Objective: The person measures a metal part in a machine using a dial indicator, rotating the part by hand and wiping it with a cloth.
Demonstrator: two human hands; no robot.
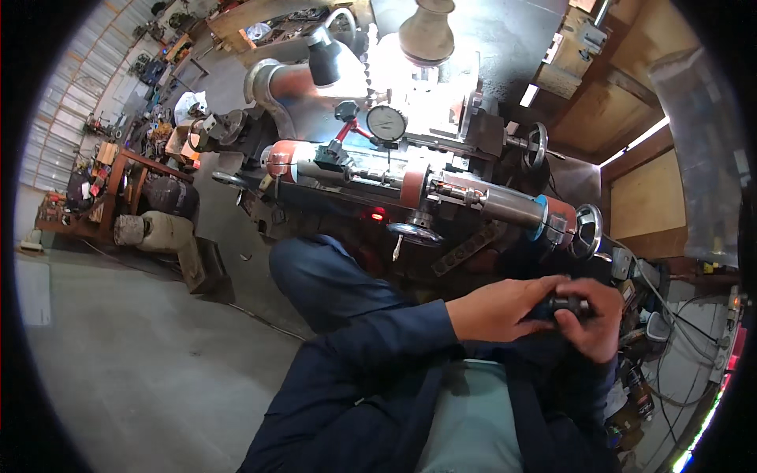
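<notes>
My left hand [505,308] and my right hand [598,322] meet in front of my body, right of centre, with their fingers closed round a small dark cylindrical part [561,304]. A short metal end sticks out of it toward my right hand. Fingers cover most of the part, so its exact kind cannot be made out. Beyond my hands stands a grinding machine with a long shaft-like workpiece [465,191] lying along its bed. A round dial gauge [386,124] on a red-armed stand [341,148] sits over that shaft.
A large handwheel [588,231] is close beyond my hands, and a smaller handwheel [415,234] faces my knee [315,272]. A lamp [325,57] lights the machine. Cables [658,288] and tools crowd the right side. At left, a gas cylinder [154,231] lies by a rusty frame.
</notes>
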